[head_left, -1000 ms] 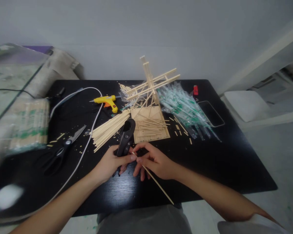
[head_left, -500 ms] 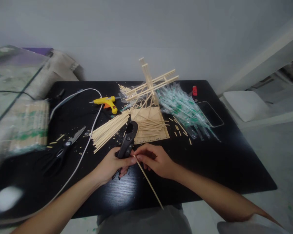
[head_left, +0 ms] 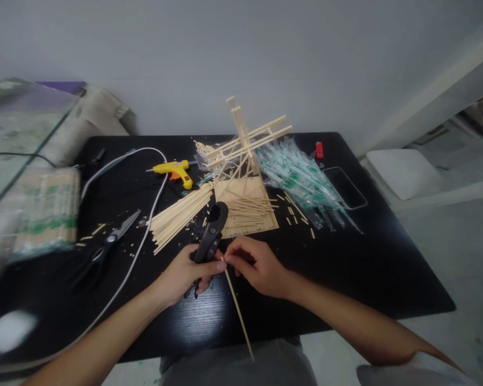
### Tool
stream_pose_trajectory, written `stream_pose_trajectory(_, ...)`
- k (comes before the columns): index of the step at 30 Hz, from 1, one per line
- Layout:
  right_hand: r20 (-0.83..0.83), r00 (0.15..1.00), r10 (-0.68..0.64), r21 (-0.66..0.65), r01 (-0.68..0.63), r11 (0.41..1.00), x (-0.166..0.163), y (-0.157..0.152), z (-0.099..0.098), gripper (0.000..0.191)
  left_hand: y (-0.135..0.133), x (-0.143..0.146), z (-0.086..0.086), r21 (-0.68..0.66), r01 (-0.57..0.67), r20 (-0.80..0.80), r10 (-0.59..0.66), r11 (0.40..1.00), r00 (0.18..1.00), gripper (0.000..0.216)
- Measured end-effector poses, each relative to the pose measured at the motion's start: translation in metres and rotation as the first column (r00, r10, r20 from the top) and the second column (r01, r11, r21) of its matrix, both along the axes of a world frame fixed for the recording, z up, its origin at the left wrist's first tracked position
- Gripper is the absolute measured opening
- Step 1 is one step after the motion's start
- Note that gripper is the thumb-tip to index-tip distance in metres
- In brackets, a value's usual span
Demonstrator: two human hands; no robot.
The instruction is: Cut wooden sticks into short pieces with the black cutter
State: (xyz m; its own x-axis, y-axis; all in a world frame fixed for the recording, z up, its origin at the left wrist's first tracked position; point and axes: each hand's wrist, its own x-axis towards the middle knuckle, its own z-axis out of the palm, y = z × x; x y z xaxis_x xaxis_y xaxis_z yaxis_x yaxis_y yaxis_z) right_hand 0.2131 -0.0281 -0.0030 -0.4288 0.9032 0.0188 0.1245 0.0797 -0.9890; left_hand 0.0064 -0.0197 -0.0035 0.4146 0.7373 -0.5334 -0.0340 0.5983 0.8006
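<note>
My left hand (head_left: 183, 274) is closed round the handle of a black cutter (head_left: 210, 234) that points away from me over the black table (head_left: 386, 268). My right hand (head_left: 257, 265) pinches a thin wooden stick (head_left: 238, 308) near its top end, right beside the cutter's handle; the stick slants down toward the table's front edge. Just beyond the hands stands a stick structure (head_left: 245, 161) on a flat base of sticks (head_left: 249, 212), and a bundle of loose sticks (head_left: 179, 214) lies to its left.
A yellow glue gun (head_left: 175, 170) and a white cable (head_left: 145, 225) lie at the back left, black scissors (head_left: 104, 246) at the left. Wrapped chopsticks (head_left: 301, 179), a phone (head_left: 346, 187) and a small red object (head_left: 319, 149) lie at the right. Short stick offcuts are scattered about.
The stick in my right hand has swung: its lower end moved left, so it stands steeper now. Both hands moved slightly away from me.
</note>
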Motion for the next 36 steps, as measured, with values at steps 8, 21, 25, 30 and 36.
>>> stream_pose_trajectory(8,0.048,0.998,0.043,0.066,-0.046,0.997,0.002,0.001,0.000,0.016,0.000,0.001,0.002,0.006,-0.042,0.018,0.042,0.999,0.999,0.034)
stream_pose_trajectory(21,0.037,0.999,-0.020,-0.026,0.021,0.999,0.002,0.003,-0.005,0.021,0.003,0.000,0.008,-0.010,-0.111,0.057,0.111,0.994,0.992,0.032)
stream_pose_trajectory(25,0.115,0.992,-0.052,0.176,0.031,0.984,0.003,0.005,-0.009,0.006,0.004,-0.001,0.010,-0.031,-0.118,0.095,0.120,0.993,0.988,0.028)
stream_pose_trajectory(30,0.241,0.929,-0.282,0.524,0.120,0.843,0.012,0.015,-0.016,0.016,0.004,-0.002,0.011,-0.022,-0.143,0.108,0.145,0.989,0.984,0.027)
stream_pose_trajectory(36,0.438,0.809,-0.392,0.626,0.039,0.779,0.022,0.027,-0.019,0.018,0.006,-0.003,0.010,0.023,-0.138,0.127,0.134,0.990,0.983,0.023)
